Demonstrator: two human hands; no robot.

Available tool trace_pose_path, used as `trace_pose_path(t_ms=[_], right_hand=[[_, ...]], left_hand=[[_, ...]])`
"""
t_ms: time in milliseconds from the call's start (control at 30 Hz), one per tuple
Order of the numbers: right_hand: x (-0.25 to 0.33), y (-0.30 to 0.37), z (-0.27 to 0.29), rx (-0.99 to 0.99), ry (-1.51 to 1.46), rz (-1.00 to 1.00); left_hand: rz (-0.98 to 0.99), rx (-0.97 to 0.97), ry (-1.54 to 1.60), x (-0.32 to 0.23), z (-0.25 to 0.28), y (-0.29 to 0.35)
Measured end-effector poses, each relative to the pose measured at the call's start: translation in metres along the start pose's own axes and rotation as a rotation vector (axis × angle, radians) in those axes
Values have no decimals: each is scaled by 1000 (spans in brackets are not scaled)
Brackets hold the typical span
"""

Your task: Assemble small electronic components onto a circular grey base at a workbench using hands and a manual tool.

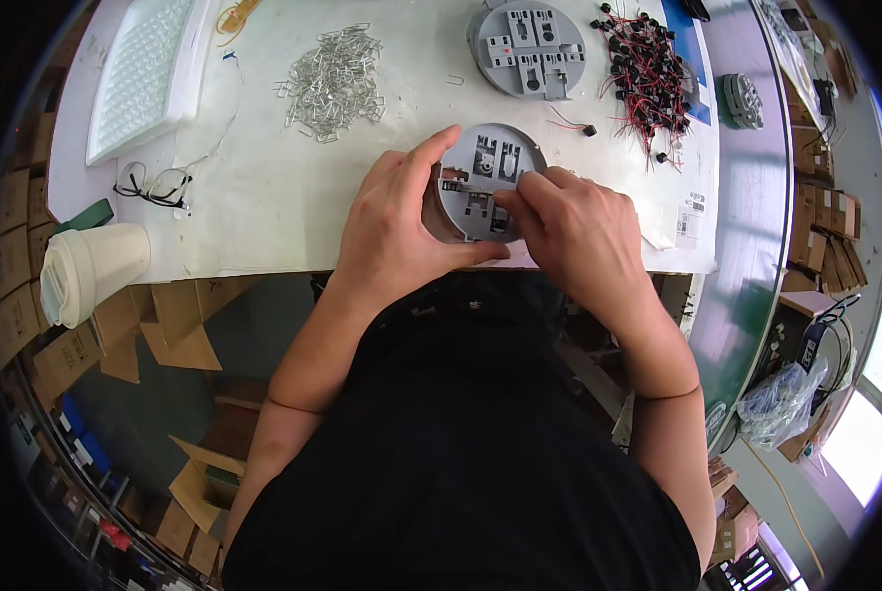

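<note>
My left hand [392,219] grips a round grey plastic housing [468,146] by its left side at the table's near edge, thumb below and fingers above. Slots and small fittings show in the housing's face. My right hand [581,225] is closed, its thumb and forefinger pinched together over the right part of that face. Whatever lies between those fingertips is hidden. Just beyond the housing lies a single small black part [589,130] with thin red and black wires. Farther back sits a stack of similar grey round housings [577,61].
Bent metal wire clips [335,84] lie heaped left of centre. Black parts with red wires [648,84] form a pile at the right. Eyeglasses [155,187], a white tray [180,110] and a cream lidded cup [116,258] stand on the left. Cardboard boxes [177,325] are below the table.
</note>
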State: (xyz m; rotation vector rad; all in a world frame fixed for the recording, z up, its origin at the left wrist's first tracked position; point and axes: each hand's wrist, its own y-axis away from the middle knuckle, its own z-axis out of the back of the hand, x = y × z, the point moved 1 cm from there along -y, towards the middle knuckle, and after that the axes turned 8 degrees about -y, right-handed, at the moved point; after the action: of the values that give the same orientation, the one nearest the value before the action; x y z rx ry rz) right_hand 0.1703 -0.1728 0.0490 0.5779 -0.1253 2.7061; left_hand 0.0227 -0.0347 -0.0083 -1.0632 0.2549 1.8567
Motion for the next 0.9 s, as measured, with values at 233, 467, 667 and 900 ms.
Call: trace_pose_path(t_ms=[233,467,667,900], right_hand=[[2,5,-3,-21,28,-22],[15,5,-4,-79,-77,33],[5,14,6,-36,12,-66],[9,11,-2,-61,36,-64]], left_hand=[[-49,-45,-35,1,-3,1],[-94,-58,-68,2,-3,0],[-75,-31,-61,-1,-5,1],[-71,-58,-88,1,-8,2]])
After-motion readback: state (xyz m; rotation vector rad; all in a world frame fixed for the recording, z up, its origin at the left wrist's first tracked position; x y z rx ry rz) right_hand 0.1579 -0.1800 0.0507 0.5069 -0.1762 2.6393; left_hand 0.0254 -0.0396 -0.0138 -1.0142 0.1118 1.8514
